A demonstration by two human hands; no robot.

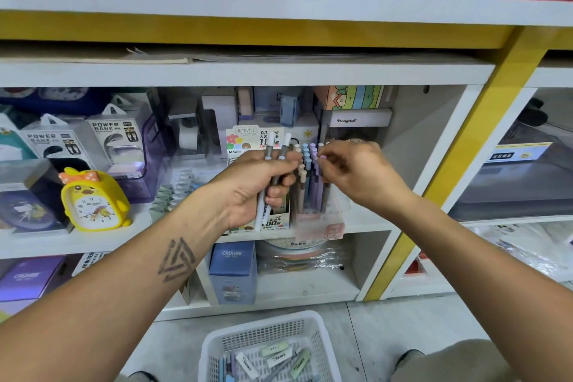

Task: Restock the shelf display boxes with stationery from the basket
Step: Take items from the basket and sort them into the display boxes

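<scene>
Left hand [263,183] grips two grey pens [274,164]; right hand [350,167], at three o'clock, pinches a purple pen [321,174] in the display box [319,223]; crowded neighbours could topple

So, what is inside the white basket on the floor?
The white basket holds small eraser-like packets and some pens. Its front is out of frame, so the rest is unseen.

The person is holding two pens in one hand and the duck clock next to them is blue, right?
Not quite. The left hand does grip two pens, but the head view shows the duck clock is yellow, not blue.
</scene>
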